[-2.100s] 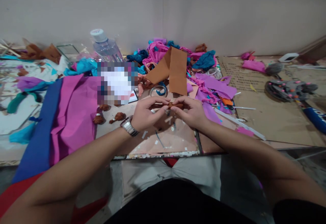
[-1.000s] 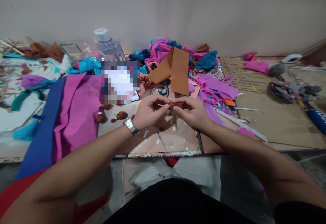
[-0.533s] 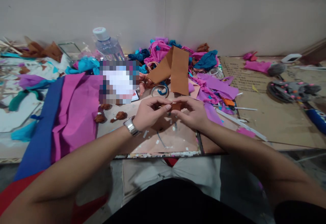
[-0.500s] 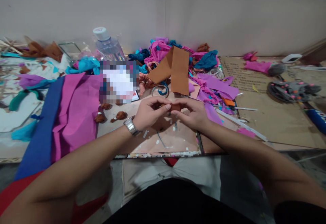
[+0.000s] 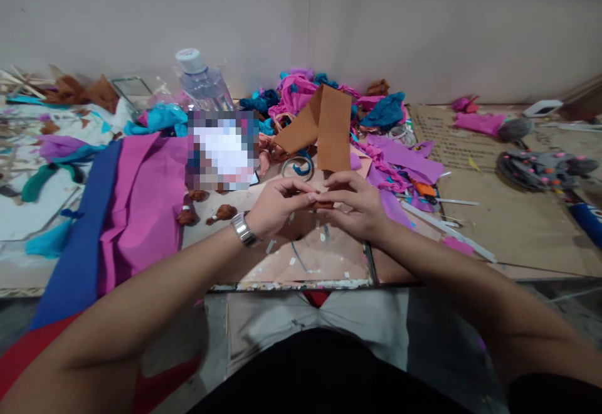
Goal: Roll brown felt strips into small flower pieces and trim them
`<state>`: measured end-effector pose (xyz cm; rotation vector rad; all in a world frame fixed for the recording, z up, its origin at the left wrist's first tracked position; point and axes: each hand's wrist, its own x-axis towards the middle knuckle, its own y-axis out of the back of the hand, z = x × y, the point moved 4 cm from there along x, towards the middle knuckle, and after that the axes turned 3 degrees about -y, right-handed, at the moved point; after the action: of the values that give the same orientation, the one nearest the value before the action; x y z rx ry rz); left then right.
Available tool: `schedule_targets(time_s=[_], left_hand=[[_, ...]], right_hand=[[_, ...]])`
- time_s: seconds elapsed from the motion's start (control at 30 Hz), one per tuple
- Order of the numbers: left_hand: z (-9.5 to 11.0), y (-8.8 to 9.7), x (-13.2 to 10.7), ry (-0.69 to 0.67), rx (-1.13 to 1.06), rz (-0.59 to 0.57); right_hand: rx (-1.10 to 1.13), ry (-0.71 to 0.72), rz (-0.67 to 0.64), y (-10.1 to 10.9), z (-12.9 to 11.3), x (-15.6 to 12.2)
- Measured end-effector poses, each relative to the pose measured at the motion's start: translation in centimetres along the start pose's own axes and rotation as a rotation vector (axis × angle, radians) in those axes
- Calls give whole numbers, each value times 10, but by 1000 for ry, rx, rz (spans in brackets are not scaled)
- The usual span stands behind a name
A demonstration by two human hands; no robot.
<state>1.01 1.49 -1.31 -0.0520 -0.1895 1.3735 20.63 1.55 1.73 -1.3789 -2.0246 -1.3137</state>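
Between my two hands is a small piece of brown crepe paper [image 5: 324, 203], mostly covered by fingers. My left hand [image 5: 281, 206], with a metal watch on its wrist, pinches it from the left between thumb and forefinger. From the right, my right hand [image 5: 358, 206] grips the same piece with its fingertips. A folded strip of brown crepe paper [image 5: 333, 128] lies just beyond the hands. Beside it is a roll of clear tape [image 5: 296, 168]. Several small tied brown paper balls [image 5: 222, 213] rest left of my left hand.
A water bottle [image 5: 207, 84] stands at the back left, behind a blurred-out phone [image 5: 223, 150]. Pink crepe paper [image 5: 145, 207] and blue paper [image 5: 78, 232] hang over the left edge. Paper scraps heap along the wall. Printed cardboard [image 5: 493, 219] covers the right side.
My right hand's fingers have lifted and spread a little on the brown paper piece. My left hand keeps its pinch. The whole view has shifted slightly.
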Motion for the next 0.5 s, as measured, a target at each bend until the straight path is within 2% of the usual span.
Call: schedule_targets(time_s=[0.1, 0.17, 0.3, 0.5], left_hand=[[-3, 1, 0, -17, 43, 20], [-3, 3, -1, -41, 87, 44], [0, 3, -2, -83, 125, 39], [-2, 2, -3, -46, 89, 31]], right_hand=[[41, 16, -23, -1, 0, 1], [49, -29, -29, -2, 2, 0], [76, -123, 39, -2, 1, 1], [14, -65, 21, 0, -4, 3]])
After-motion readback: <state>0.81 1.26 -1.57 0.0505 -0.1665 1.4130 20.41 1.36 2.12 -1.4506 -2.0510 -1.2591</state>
